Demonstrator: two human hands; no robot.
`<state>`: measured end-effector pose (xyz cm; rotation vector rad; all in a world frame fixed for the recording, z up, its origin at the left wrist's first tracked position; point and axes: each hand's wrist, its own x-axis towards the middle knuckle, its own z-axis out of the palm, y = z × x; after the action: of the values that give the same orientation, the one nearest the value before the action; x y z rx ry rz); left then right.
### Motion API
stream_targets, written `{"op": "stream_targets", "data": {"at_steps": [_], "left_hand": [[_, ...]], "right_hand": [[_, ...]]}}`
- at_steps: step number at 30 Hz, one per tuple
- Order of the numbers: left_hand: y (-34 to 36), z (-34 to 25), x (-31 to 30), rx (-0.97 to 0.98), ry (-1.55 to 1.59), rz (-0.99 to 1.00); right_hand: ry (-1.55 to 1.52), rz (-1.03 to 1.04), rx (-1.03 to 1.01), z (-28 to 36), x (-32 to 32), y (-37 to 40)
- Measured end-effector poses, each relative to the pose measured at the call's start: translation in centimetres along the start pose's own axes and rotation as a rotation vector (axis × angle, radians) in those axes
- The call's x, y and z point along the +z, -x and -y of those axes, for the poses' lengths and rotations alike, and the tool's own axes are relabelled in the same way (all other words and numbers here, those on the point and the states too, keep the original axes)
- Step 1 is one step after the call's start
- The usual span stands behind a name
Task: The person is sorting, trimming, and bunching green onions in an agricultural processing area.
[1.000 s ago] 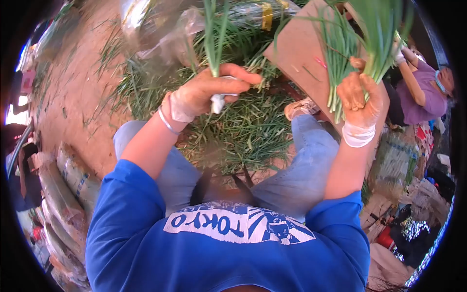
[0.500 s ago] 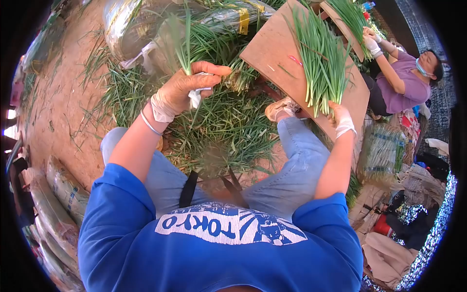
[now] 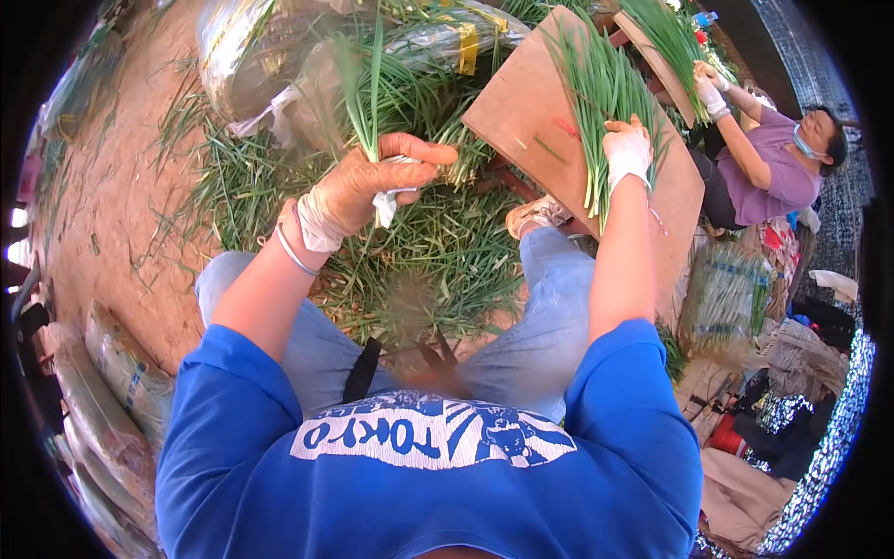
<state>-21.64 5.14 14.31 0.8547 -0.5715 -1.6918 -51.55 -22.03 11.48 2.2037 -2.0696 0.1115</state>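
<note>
My left hand, in a thin glove, is closed around a small upright bunch of garlic chives. A piece of white material is tucked in the same fingers. On the tilted wooden board lies a larger pile of garlic chives, pale stem ends towards me. My right hand, also gloved, rests on the middle of this pile with its fingers curled onto the stalks. Its palm side is hidden from view.
Loose green leaves cover the ground between my legs. Plastic-wrapped bundles lie beyond, more wrapped bundles at left. A person in purple handles chives at another board. Packed stalks stand at right.
My right hand has moved from the stem ends up to the middle of the pile on the board. My left hand, still holding its bunch, has shifted slightly right and down.
</note>
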Motion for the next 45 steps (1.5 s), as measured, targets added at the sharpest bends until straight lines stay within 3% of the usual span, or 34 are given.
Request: {"op": "stream_targets", "data": {"at_steps": [8,11,14,16,18,22,28,34,37,42,45], "left_hand": [[1.0,-0.7,-1.3,0.045,0.051,-0.032],[1.5,-0.8,-1.4,0.066,0.082,-0.042],[1.7,-0.7,-1.4,0.085,0.068,-0.052],[1.6,-0.3,-1.7,0.096,0.045,-0.047],[1.4,0.1,-2.0,0.100,0.017,-0.037],[1.2,0.3,-1.8,0.096,0.047,-0.007],[0.8,0.2,-1.9,0.064,0.071,-0.035],[1.3,-0.2,-1.7,0.055,0.052,-0.046],[1.5,-0.2,-1.8,0.059,0.028,-0.031],[1.9,-0.2,-1.7,0.089,-0.027,-0.044],[2.5,-0.7,-0.9,0.097,-0.035,-0.058]], "right_hand": [[0.120,0.194,0.031,0.3,-1.5,0.3],[0.087,-0.070,0.013,0.0,-2.9,1.1],[-0.011,-0.179,-0.025,-0.6,-4.0,1.7],[-0.070,-0.128,-0.065,-2.2,-1.4,-0.5],[0.122,-0.055,-0.118,-0.7,-1.3,0.7],[0.129,0.153,-0.065,-0.1,2.0,0.4],[0.093,0.244,0.027,0.7,0.0,0.9],[0.186,0.259,-0.023,1.4,-0.1,1.2],[0.082,0.302,0.030,1.2,0.7,0.6],[0.133,0.240,0.033,1.8,-0.5,1.5],[0.256,0.014,-0.036,1.3,-1.8,1.9]]}}
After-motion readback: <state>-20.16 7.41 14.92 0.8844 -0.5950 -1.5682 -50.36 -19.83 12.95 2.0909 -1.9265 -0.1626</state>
